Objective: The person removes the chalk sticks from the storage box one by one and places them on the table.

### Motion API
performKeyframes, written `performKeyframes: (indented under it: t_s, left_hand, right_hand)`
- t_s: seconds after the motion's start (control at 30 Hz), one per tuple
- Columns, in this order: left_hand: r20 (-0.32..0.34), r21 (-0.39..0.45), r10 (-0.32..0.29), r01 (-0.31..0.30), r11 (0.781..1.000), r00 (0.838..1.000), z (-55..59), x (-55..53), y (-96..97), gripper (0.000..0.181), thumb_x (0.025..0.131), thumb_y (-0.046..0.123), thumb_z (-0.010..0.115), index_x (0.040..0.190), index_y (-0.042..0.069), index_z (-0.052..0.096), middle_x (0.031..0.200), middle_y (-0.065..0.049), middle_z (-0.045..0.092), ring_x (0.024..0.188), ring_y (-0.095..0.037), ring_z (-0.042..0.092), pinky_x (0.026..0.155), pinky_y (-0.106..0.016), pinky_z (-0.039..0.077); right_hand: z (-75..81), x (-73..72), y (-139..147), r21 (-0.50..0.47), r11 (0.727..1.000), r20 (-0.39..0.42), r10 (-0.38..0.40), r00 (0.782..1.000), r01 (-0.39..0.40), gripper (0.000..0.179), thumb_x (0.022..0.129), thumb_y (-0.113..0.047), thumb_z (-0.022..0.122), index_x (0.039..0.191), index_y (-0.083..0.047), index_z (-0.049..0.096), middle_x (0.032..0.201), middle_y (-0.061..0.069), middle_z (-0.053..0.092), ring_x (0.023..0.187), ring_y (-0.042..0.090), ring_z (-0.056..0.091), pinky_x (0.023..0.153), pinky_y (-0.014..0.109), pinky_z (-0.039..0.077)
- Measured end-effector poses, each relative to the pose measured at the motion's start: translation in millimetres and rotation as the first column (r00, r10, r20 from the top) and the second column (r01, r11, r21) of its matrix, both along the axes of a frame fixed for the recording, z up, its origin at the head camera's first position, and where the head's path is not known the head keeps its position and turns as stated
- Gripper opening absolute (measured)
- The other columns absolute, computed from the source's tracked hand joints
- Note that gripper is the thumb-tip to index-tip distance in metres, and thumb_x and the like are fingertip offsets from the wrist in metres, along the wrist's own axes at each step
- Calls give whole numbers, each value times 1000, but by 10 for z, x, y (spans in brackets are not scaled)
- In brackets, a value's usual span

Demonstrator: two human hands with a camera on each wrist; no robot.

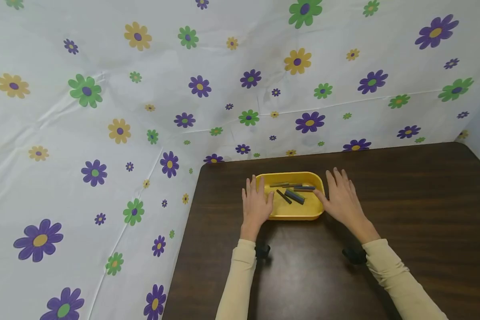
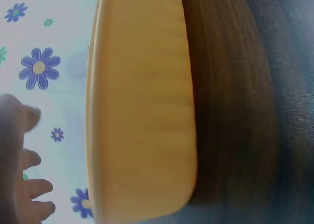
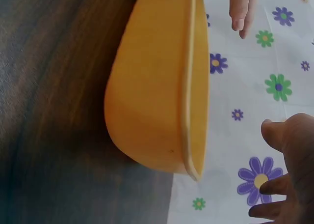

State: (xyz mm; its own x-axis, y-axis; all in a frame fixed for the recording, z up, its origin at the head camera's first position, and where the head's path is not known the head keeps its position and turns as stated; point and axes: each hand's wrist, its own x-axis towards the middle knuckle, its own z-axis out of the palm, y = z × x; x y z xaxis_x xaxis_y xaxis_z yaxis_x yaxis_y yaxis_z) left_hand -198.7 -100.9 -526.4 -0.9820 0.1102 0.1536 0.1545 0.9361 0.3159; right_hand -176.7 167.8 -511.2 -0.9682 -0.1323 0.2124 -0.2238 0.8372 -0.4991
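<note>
A yellow plastic tray [image 1: 292,212] with rounded corners stands on the dark wooden table. In it lie several short, dark sticks [image 1: 284,197] and a thicker bluish-grey piece [image 1: 294,197]. At the tray's left end is my left hand [image 1: 257,206], fingers spread and overlapping the rim in the head view. My right hand [image 1: 344,202] hovers by the right end, its thumb reaching over the rim. Both wrist views show the tray's outer wall [image 2: 142,106], with the left fingers [image 2: 37,188] and right thumb [image 3: 273,134] held away from it. Neither hand holds anything.
The dark wood-grain table [image 1: 416,213] extends right and toward me. A white sheet [image 1: 224,66] printed with purple, green and yellow flowers hangs behind the table and along its left side. Dark wrist devices [image 1: 354,255] sit under both forearms.
</note>
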Motion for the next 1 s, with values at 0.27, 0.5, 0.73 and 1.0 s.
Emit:
performKeyframes:
  t_s: [0.27,0.5,0.73,1.0]
  left_hand:
    - [13,250,118,-117,961,993,-140,2,-116,58,107,23,59,157,0,39,156,-25,40,137,-42,47,107,-54,45]
    - [21,395,181,-174,902,983,-204,15,-171,47,105,11,59,149,-3,48,138,-24,51,125,-40,55,102,-53,49]
    - [41,544,253,-234,806,967,-282,-17,-222,34,103,-2,54,137,-5,61,123,-23,61,114,-38,62,96,-50,53]
    - [56,601,267,-247,760,962,-265,-23,-284,28,100,-4,56,125,-6,67,103,-18,62,92,-32,62,81,-46,56]
  right_hand:
    - [-87,-10,-139,-15,1000,-56,20,998,-21,70,102,-29,66,148,16,38,151,42,33,140,60,30,111,73,26]
    - [-94,-22,-266,-14,999,-48,38,998,-39,66,101,-25,68,146,15,42,147,40,39,137,56,36,110,71,31]
    - [-104,-36,-394,-62,995,-26,72,997,-73,57,102,-19,66,142,15,47,138,37,48,127,52,45,103,67,41]
    - [-159,-120,-582,-254,965,24,75,997,-67,44,101,-14,67,134,13,56,127,33,58,114,47,58,94,62,49]
